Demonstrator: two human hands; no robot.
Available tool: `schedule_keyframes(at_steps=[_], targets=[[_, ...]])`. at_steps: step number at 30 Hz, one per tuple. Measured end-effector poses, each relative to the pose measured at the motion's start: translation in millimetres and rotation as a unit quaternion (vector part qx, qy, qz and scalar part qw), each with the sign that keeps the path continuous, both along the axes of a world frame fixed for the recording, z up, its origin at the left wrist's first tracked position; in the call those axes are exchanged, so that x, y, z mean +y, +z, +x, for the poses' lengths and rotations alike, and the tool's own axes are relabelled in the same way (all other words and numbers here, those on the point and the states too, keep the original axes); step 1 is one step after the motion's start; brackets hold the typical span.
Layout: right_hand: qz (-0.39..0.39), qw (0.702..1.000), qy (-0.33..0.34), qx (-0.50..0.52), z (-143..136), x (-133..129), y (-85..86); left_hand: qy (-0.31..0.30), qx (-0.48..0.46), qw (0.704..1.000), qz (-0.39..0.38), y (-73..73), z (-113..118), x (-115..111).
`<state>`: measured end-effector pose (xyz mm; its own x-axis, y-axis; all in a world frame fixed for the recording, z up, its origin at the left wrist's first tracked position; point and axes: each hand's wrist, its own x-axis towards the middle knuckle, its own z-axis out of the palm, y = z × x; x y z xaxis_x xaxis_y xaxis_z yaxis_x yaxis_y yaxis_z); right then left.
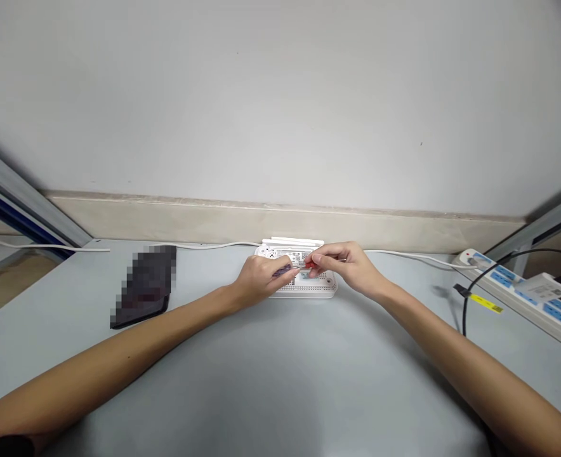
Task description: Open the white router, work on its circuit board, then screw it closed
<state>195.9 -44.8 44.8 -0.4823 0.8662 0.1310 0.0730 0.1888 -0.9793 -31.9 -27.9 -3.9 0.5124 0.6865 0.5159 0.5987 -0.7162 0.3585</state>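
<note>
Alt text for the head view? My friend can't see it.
Left hand gripping a purplish item, right hand pinching a red item, over a white vented device on a grey table. A dark pixelated slab lies left; a white power strip lies right.

White box (309,290), dark-dotted; right of it, a white power strip (528,307) with blue sockets (501,279); beneath it, a grey table (242,381).

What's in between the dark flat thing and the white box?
In the head view, part of the left forearm, the left hand and gray tabletop are between the dark flat thing and the white box, with a white cable behind.
</note>
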Motion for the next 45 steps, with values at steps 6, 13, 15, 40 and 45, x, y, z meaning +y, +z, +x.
schedule_keyframes(at_steps=[6,13,15,40,45], targets=[[0.012,0.999,-0.005,-0.045,-1.2,-0.4,-3.2,0.001,0.007,1.000,0.011,0.0,0.7,-0.5],[0.004,0.999,-0.039,-0.013,0.0,0.0,-0.2,0.019,0.005,1.000,-0.008,3.0,2.7,-1.4],[0.001,0.998,-0.052,-0.018,0.1,-0.7,-0.3,0.026,0.002,1.000,-0.012,2.8,2.7,-1.2],[0.150,0.973,-0.028,-0.174,-9.5,-11.2,-7.4,0.005,0.021,1.000,0.012,-1.8,0.3,-0.3],[0.164,0.966,-0.025,-0.197,-9.5,-10.7,-6.2,0.001,0.027,0.999,0.031,-2.2,0.1,0.5]])
